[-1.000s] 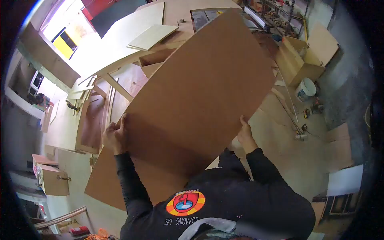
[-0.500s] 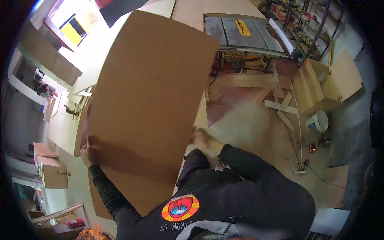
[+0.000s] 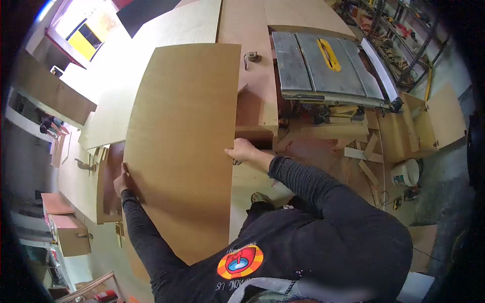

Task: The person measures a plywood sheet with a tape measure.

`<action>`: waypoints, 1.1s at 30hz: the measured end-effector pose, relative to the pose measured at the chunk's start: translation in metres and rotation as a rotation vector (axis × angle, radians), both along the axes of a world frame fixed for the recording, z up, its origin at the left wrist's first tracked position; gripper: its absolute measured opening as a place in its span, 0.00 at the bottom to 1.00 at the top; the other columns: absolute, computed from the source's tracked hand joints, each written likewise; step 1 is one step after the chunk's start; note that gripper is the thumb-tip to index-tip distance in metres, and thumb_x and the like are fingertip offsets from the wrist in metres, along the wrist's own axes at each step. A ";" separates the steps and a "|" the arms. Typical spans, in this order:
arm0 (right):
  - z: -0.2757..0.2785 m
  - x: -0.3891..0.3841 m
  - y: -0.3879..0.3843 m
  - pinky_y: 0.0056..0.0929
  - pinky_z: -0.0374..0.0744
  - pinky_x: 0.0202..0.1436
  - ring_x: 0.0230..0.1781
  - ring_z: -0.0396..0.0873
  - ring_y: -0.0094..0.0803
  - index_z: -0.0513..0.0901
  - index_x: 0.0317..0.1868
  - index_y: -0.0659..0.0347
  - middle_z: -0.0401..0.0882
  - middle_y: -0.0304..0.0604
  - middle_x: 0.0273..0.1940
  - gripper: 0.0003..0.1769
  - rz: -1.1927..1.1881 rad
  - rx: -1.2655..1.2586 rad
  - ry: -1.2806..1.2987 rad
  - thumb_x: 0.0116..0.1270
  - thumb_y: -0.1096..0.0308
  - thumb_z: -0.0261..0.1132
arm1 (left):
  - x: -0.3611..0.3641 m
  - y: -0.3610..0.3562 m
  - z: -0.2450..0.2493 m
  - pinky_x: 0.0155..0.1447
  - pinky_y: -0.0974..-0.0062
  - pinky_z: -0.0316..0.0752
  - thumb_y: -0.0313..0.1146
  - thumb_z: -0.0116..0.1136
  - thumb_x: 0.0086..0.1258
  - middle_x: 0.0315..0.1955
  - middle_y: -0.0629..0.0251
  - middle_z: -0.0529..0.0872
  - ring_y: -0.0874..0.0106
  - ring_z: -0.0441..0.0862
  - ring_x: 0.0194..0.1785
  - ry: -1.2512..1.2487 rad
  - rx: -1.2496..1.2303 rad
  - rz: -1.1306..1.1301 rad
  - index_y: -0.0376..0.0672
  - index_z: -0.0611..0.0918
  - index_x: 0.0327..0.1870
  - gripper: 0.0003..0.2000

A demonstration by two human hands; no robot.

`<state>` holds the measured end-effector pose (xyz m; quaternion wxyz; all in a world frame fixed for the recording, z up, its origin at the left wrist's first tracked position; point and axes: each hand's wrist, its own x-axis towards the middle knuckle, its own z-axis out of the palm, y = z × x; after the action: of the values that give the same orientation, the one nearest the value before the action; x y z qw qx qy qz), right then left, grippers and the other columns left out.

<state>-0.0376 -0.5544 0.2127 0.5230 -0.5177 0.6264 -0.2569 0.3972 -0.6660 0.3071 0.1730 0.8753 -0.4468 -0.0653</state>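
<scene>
A large brown wooden panel stretches from my torso toward the worktable, its far end over the pale sheets there. My left hand grips its left edge, thumb along the rim and some fingers hidden beneath. On the opposite edge my right hand is closed around the rim, its fingers partly tucked under the panel. A tape measure lies on the worktable just past the panel's far right corner.
A table saw with a yellow blade insert stands ahead on the right. Wood offcuts and a white bucket are on the right-hand floor. Loaded shelves line the far right. Another person is far left.
The panel has moved away from me and its far end sits lower in view, revealing the tape measure and more worktable. Both hands still hold its edges; the view has shifted forward.
</scene>
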 end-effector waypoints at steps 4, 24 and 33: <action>0.013 -0.034 -0.048 0.31 0.85 0.31 0.22 0.83 0.33 0.83 0.40 0.75 0.85 0.52 0.30 0.18 -0.247 0.017 -0.258 0.65 0.62 0.63 | -0.001 -0.080 -0.022 0.52 0.60 0.75 0.75 0.46 0.56 0.38 0.46 0.87 0.54 0.84 0.48 0.032 0.034 -0.042 0.31 0.85 0.42 0.45; -0.079 -0.328 -0.359 0.50 0.64 0.67 0.63 0.68 0.51 0.69 0.64 0.61 0.70 0.55 0.62 0.32 -0.001 -0.698 0.731 0.57 0.66 0.64 | -0.185 -0.259 -0.070 0.55 0.64 0.72 0.77 0.43 0.56 0.40 0.48 0.87 0.56 0.82 0.52 -0.037 0.221 0.009 0.36 0.87 0.41 0.45; -0.030 -0.384 -0.233 0.31 0.80 0.46 0.45 0.81 0.33 0.70 0.60 0.62 0.79 0.43 0.45 0.21 -0.470 -0.249 -0.817 0.76 0.56 0.52 | -0.292 -0.283 -0.058 0.47 0.61 0.77 0.64 0.63 0.56 0.35 0.52 0.86 0.55 0.83 0.40 -0.693 -0.752 -0.117 0.41 0.85 0.40 0.30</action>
<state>-0.4216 -0.7872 0.1828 0.5880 -0.2780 0.4344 -0.6232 0.1051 -0.9492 0.2488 0.3136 0.6964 -0.5185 0.3845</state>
